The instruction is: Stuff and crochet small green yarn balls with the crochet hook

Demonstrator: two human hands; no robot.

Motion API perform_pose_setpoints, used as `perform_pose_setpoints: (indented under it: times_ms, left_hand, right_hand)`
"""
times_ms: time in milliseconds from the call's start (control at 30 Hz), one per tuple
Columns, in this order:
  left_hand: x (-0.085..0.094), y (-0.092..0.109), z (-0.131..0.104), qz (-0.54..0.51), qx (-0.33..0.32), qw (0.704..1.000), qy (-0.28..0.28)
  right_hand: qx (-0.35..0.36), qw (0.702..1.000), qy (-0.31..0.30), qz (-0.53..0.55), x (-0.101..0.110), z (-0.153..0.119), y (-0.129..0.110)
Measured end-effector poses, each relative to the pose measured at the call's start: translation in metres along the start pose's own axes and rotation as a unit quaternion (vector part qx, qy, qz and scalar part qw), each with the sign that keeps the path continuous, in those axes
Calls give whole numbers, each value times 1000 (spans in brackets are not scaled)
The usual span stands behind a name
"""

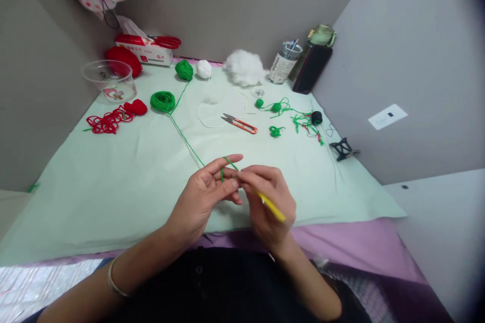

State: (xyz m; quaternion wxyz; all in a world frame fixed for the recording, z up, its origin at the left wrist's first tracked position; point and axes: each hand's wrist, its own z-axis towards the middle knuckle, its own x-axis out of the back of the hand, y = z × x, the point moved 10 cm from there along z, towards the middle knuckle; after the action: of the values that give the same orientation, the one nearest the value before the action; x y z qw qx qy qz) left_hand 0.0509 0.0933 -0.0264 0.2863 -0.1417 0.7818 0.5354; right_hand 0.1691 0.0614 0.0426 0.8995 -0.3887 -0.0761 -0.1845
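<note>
My left hand (206, 189) is raised over the near part of the table, with green yarn (189, 147) looped over its outstretched index finger and its thumb pinching toward the other fingers. From there the strand runs back to a loose green skein (162, 101). My right hand (269, 202) is closed around a crochet hook with a yellow handle (273, 208). The hook's tip meets the yarn at my left thumb and fingertips. Whatever small piece of work lies between the fingertips is hidden by them.
Thread snips (240, 123) with orange handles lie beyond my hands. Red yarn (108, 120) and a clear plastic tub (113, 83) are at left. White stuffing (245, 67), a cup of pens (284, 63) and a dark phone (312, 69) stand at the back. Small green pieces (276, 131) lie at right.
</note>
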Motion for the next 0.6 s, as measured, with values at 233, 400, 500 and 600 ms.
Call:
perform_pose_setpoints:
  times_ms: [233, 400, 500, 600]
  left_hand:
    - [4, -6, 5, -76, 49, 996, -21]
    - [2, 2, 1, -5, 5, 1000, -15]
    - [0, -1, 0, -7, 15, 1000, -19]
    - [-1, -5, 0, -18, 38, 999, -32]
  right_hand:
    - [-105, 984, 48, 133, 12, 3, 23]
    - [-177, 952, 2, 250, -6, 3, 38]
    - [-188, 946, 6, 265, -8, 1, 42]
    - [-200, 935, 8, 294, -8, -2, 45]
